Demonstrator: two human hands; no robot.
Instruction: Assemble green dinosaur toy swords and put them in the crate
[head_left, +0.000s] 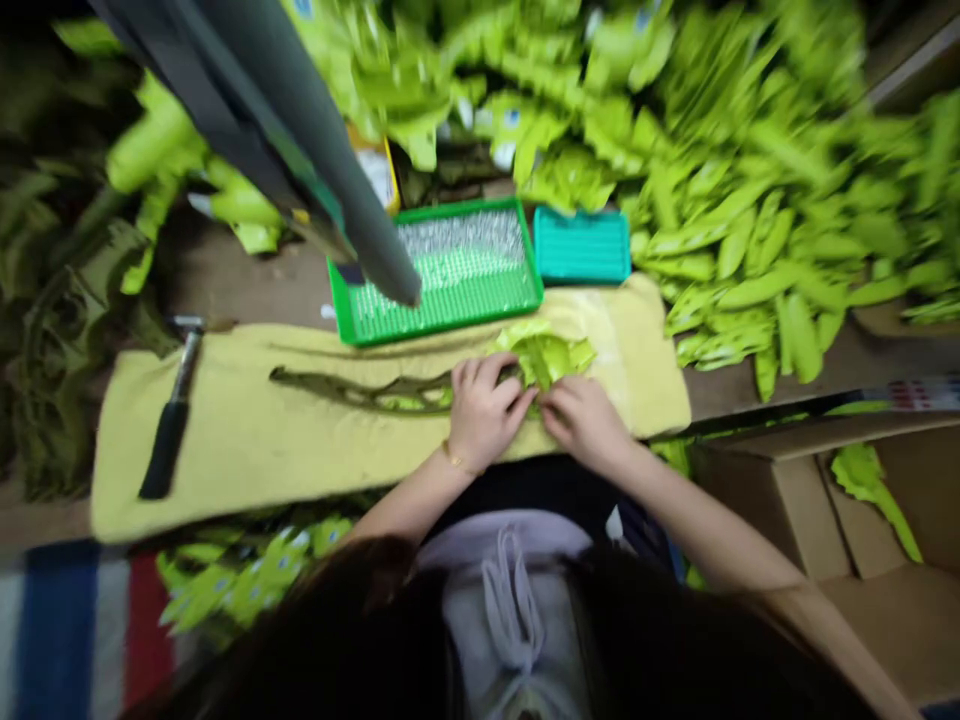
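My left hand (484,410) and my right hand (583,420) meet over a yellow cloth pad (247,440) on the table. Both pinch a bright green artificial leaf cluster (547,353) where it joins a dark olive stem piece (360,390) that stretches left across the pad. The fingers of both hands are curled closed around that joint. A thin bracelet circles my left wrist.
A hammer (171,415) lies on the pad's left end. Behind the pad sit a green tray (442,270) of small metal pins and a teal tray (582,246). Heaps of green leaves (750,200) fill the back and right. A cardboard box (862,540) stands right. A grey pole (322,130) crosses top left.
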